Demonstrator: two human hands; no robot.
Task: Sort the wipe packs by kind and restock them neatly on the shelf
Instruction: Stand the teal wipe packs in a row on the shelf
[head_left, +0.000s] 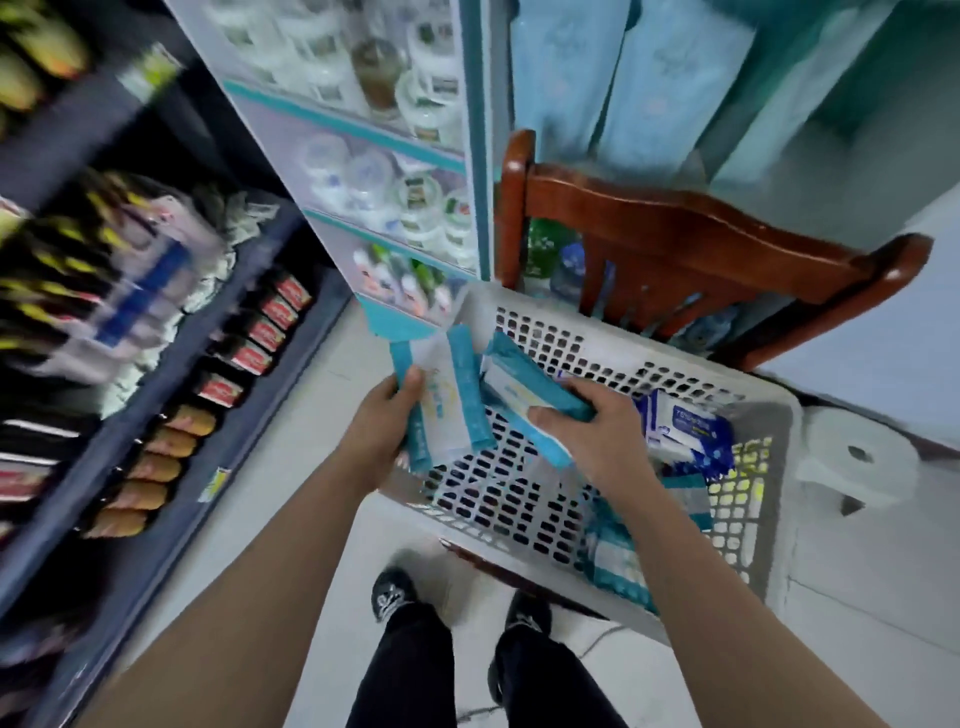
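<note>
Above the basket (613, 358), both hands (379, 421) (592, 431) grip teal wipe packs (447, 400) (524, 384), lettering unreadable.

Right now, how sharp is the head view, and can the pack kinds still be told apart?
Head view: the shelves are smeared by motion blur, labels unreadable; the middle is sharper, so the teal packs in the left hand and right hand stand apart from the blue pack in the basket by colour, print too soft to read; the wide lens bends the chair; no glare.
</note>
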